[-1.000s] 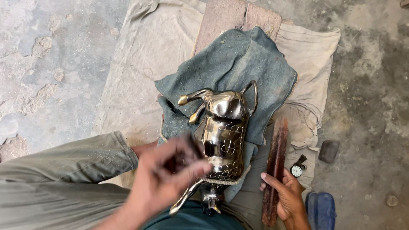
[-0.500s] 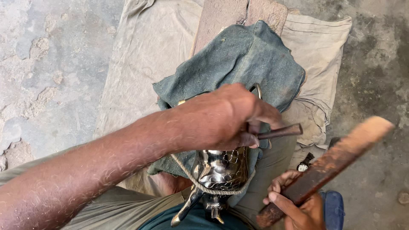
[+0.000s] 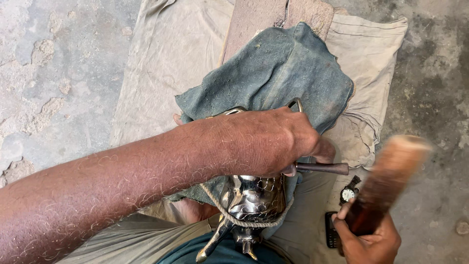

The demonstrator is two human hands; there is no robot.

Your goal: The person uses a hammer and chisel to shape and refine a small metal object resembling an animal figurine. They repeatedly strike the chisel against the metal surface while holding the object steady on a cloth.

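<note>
A shiny embossed metal figure (image 3: 254,198) lies on a blue-grey denim cloth (image 3: 278,78), with a rope looped around its lower part. My left hand (image 3: 273,139) reaches across it and grips a thin dark metal punch (image 3: 322,168) whose end sticks out to the right. My right hand (image 3: 369,237) at the lower right holds a wooden stick (image 3: 386,178) raised and tilted up to the right, blurred by motion. Most of the figure's upper half is hidden under my left hand.
A beige cloth (image 3: 166,54) covers the concrete floor (image 3: 49,73). A wooden plank (image 3: 273,17) lies under the denim at the top. A wristwatch (image 3: 348,193) and a small dark phone (image 3: 332,230) lie by my right hand.
My left hand has come over the figure and taken the punch. My right hand lifted the wooden stick off the cloth and raised it.
</note>
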